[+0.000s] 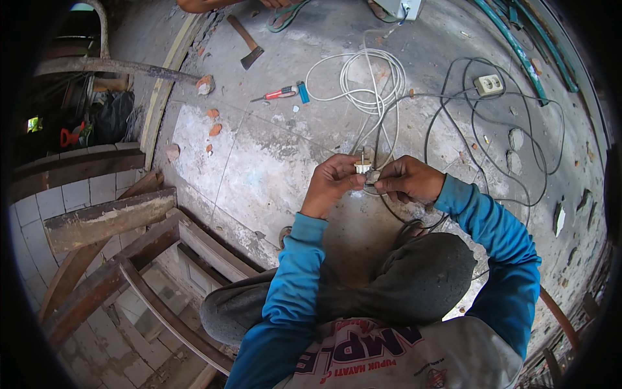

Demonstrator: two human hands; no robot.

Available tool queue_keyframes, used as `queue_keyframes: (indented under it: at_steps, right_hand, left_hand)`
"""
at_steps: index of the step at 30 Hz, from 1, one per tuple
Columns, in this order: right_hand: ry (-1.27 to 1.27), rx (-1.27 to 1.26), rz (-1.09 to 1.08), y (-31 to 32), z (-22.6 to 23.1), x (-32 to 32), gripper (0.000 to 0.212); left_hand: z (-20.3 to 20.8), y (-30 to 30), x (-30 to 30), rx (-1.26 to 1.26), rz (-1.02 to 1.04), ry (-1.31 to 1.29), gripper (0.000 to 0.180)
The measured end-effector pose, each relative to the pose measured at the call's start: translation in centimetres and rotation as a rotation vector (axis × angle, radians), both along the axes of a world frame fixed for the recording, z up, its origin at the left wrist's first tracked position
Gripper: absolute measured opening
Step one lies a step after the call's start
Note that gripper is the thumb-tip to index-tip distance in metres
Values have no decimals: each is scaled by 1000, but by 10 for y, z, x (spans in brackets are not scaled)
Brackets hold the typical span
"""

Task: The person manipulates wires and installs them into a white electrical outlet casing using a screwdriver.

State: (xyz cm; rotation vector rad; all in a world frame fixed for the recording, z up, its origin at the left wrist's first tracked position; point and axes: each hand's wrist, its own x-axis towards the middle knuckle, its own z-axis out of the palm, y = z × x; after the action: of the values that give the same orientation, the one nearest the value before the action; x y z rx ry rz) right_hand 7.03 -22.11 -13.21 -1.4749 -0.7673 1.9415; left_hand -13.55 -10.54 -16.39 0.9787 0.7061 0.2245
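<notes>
My left hand (332, 184) grips a small white electrical plug (363, 168) between thumb and fingers, with its pins pointing away from me. Close against it, my right hand (411, 179) pinches a small greyish piece (372, 176) at the plug's near right side. Fingers partly cover this piece, so its kind is unclear. Just beyond my hands lies a loose coil of white cable (343, 81) on the floor. Black cable (443, 104) loops to the right and leads toward a white socket block (488, 85).
Ahead lie a red-handled tool (280, 94), a blue piece (302, 92) and a hatchet (247, 43). Broken brick pieces (215, 129) are scattered on the left. Wooden frames (110, 217) stand at left, green metal bars (512, 39) far right. Another person's foot (285, 16) shows at the top.
</notes>
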Motion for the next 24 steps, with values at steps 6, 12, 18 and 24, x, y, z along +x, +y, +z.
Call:
queue_keyframes:
  at_steps: [6,12,18,24]
  right_hand:
    - [-191,187,121,-3,-11,4,29]
    - [-835,354,94,-25,-23,41,42]
    - [-410,-62,-23,-114,-92,76,61]
    - [-160,89,-34,-196,-148,28,51]
  left_hand:
    - [-8,-1,-3,45,-47,4,36]
    - [-6,16,-9,69,323,-61,34]
    - [-19,35,-28,-96,526,-55,18]
    - [-22,35,-14,-256,624,-40,15]
